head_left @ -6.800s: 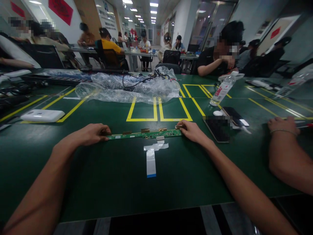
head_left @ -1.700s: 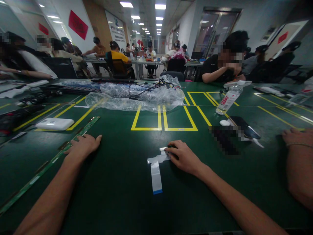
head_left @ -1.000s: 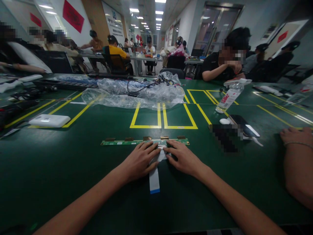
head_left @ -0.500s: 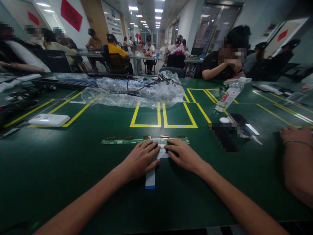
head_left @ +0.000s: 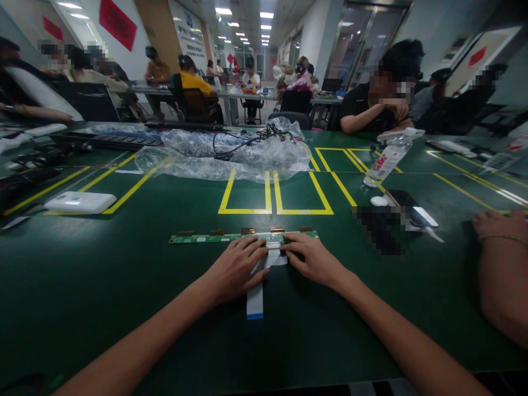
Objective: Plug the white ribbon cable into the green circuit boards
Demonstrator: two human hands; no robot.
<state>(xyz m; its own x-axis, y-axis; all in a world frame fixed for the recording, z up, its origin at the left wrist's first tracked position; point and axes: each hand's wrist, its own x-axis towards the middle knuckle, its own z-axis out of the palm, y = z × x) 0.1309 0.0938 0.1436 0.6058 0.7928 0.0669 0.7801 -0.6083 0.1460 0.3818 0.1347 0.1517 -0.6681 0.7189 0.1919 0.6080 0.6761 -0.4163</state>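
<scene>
Reaching in from either side, both hands meet at the lower edge of a long, slim green circuit board (head_left: 206, 239), which lies crosswise on the dark green table (head_left: 165, 330), just this side of the yellow tape outlines (head_left: 245, 211).

The left hand (head_left: 239, 268) is palm down, its fingers nearly straight and close together, tips at the board's edge by the left end of a small pale connector (head_left: 273, 246). Its thumb stands well away from the fingers, beside the white flat cable (head_left: 254, 300). That cable passes under the hand and comes out below it, ending in a blue strip.

The right hand (head_left: 313, 259) is more curled: the index fingertip touches the board, and other tips sit at the connector's right end, with a narrow, dark gap between fingers and thumb. The undersides of both hands are hidden, so I cannot tell whether either one pinches the connector or only presses on it.

Four copper-coloured tabs and one more line the board's far edge. Well beyond it lies crumpled clear plastic wrap (head_left: 231, 157).
</scene>
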